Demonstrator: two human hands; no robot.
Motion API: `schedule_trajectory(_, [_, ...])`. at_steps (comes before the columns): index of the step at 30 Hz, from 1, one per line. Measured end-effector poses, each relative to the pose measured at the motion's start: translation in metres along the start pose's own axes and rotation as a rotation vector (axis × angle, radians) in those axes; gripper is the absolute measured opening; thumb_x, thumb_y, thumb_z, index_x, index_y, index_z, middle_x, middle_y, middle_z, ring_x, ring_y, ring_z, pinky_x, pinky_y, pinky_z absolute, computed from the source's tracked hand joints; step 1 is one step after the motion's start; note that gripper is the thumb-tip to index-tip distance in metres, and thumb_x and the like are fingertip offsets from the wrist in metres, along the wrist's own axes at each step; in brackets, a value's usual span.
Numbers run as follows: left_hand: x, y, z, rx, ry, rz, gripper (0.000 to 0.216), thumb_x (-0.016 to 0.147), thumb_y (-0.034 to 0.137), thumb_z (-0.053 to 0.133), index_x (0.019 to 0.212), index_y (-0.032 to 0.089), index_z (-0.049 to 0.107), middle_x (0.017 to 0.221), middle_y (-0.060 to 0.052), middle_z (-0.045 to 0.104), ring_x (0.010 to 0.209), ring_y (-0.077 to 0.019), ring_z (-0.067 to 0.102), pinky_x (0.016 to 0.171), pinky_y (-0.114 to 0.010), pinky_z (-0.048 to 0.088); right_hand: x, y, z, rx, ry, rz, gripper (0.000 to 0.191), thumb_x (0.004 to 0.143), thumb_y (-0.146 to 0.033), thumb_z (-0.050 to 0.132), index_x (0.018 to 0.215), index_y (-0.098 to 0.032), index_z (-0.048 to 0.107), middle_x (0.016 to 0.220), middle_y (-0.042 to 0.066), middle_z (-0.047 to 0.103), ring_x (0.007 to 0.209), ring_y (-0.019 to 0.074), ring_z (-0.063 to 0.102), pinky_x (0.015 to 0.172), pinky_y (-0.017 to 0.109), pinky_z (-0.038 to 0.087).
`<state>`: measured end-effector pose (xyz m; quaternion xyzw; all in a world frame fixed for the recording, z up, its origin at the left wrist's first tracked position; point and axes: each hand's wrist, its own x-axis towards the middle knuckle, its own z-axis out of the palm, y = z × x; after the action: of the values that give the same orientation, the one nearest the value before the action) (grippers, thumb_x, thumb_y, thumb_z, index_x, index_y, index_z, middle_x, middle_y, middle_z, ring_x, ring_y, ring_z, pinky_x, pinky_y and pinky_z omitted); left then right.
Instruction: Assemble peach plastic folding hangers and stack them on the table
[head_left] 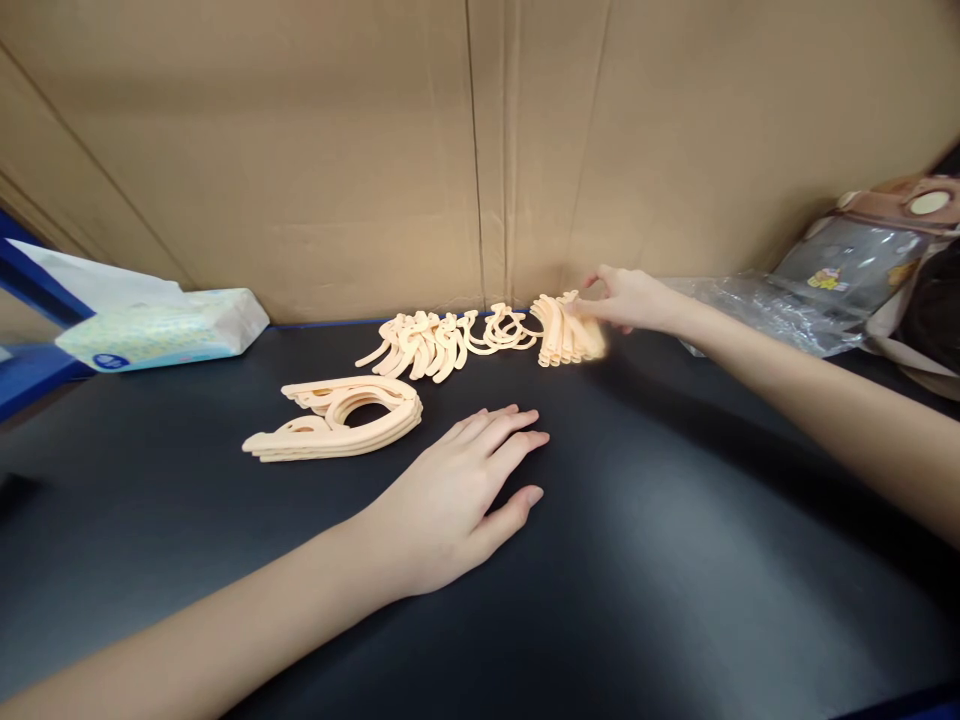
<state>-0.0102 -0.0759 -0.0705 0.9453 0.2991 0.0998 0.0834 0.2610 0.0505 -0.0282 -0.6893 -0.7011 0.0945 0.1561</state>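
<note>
My left hand (457, 490) lies flat on the black table (675, 560), fingers stretched out, holding nothing. Just to its left sits a small stack of peach plastic hanger pieces (341, 418). My right hand (626, 298) reaches to the back of the table and pinches the near end of an upright bundle of the same peach pieces (562, 330). Between the two groups, a row of several more peach pieces (442, 342) leans along the cardboard wall.
A brown cardboard wall (480, 150) closes off the back. A pack of tissues (161, 328) lies at the left beside a blue frame edge (30, 285). Crumpled clear plastic (750, 310) and a bag with a cartoon print (862, 260) sit at the right.
</note>
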Motion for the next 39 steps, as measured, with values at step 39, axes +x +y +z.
schedule_trajectory(39, [-0.001,0.000,-0.001,-0.048,0.024,0.013,0.040,0.097,0.035,0.040,0.134,0.021,0.046,0.146,-0.008,0.044,0.138,-0.0256,0.034,0.113,-0.047,0.032,0.005,-0.004,0.004,0.637,0.072,0.173,0.047,0.081,-0.015,0.055,0.127,-0.012,0.043,0.072,0.002,0.057,0.056,0.0144,0.056,0.054,0.031,0.058])
